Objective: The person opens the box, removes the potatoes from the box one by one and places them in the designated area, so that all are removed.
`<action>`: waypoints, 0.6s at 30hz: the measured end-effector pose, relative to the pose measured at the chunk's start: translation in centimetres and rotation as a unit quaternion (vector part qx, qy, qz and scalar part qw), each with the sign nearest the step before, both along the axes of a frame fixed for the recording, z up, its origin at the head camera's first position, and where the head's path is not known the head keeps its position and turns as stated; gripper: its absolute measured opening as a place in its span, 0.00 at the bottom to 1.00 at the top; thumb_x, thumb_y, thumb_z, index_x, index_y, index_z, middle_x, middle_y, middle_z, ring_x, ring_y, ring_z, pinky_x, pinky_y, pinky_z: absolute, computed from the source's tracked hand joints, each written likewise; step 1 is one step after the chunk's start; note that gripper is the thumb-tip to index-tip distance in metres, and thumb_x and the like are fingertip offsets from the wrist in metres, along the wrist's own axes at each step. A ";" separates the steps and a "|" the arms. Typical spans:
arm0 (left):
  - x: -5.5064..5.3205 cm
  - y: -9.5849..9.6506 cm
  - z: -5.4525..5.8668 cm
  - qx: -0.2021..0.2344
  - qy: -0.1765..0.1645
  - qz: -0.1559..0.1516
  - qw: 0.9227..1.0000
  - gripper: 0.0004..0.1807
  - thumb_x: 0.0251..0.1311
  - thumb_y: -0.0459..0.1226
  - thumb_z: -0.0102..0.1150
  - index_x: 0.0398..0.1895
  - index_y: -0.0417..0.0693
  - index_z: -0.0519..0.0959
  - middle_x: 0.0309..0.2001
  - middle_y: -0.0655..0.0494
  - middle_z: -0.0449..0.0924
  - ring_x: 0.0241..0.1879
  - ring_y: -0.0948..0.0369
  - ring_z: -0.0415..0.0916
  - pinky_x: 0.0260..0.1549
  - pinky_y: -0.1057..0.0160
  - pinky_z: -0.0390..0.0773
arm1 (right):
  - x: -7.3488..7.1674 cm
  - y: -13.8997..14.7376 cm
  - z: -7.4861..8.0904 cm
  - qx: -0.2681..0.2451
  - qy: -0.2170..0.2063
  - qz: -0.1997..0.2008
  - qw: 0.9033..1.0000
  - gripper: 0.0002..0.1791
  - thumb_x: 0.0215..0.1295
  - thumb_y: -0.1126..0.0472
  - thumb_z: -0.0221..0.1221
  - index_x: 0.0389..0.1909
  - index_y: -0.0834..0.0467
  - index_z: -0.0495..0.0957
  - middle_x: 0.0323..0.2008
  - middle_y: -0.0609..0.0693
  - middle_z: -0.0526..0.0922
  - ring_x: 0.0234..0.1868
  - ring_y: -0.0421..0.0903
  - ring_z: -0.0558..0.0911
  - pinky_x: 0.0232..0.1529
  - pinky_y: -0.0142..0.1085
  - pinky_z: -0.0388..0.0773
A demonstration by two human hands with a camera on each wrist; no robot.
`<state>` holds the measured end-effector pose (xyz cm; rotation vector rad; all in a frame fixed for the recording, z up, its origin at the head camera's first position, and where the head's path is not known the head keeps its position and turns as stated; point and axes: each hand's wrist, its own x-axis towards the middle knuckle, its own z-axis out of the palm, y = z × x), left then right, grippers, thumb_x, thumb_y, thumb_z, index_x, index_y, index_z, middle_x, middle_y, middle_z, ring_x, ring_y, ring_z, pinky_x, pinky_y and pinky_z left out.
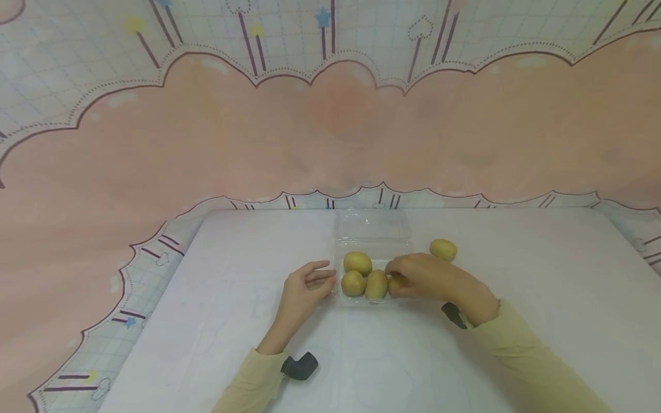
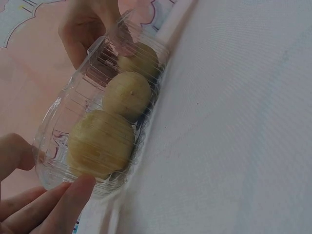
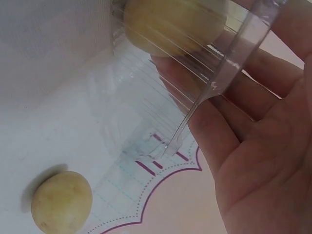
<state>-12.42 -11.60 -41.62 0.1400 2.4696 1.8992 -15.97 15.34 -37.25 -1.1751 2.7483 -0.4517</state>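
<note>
A clear plastic clamshell box (image 1: 361, 302) lies on the table with its lid (image 1: 373, 223) folded back. Inside are several yellow potatoes, among them an upper-left potato (image 1: 357, 263) and a middle potato (image 1: 376, 285). My right hand (image 1: 431, 276) reaches over the box's right wall and grips a potato (image 1: 396, 285) at that end, partly covered by the fingers. In the right wrist view, the fingertips meet this potato (image 3: 175, 24) behind the ribbed wall. At the opposite end, my left hand (image 1: 308, 287) rests relaxed fingers (image 2: 73, 200) against the box's outside.
One loose potato (image 1: 443, 249) sits on the white table (image 1: 248, 269) to the right of the box, just beyond my right hand. A patterned curtain (image 1: 330, 132) hangs behind the table. Dark wrist-mounted pieces (image 1: 300, 367) show at both sleeves.
</note>
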 end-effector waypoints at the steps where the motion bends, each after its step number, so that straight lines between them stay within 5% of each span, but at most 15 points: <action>1: 0.0 0.0 0.0 0.002 -0.001 0.000 1.000 0.22 0.61 0.30 0.65 0.59 0.36 0.76 0.48 0.40 0.85 0.46 0.50 0.86 0.37 0.67 0.88 | 0.0 0.0 0.0 0.003 -0.001 -0.002 1.000 0.05 0.57 0.62 0.67 0.33 0.56 0.82 0.24 0.40 0.72 0.26 0.36 0.69 0.27 0.27 0.69; 18: -0.1 -0.1 0.1 0.010 -0.011 -0.002 1.000 0.23 0.61 0.30 0.65 0.59 0.36 0.76 0.48 0.41 0.85 0.47 0.50 0.85 0.38 0.67 0.88 | -0.3 -0.5 0.4 0.022 -0.021 -0.008 1.000 0.04 0.54 0.66 0.65 0.25 0.54 0.80 0.20 0.40 0.70 0.23 0.38 0.67 0.25 0.28 0.66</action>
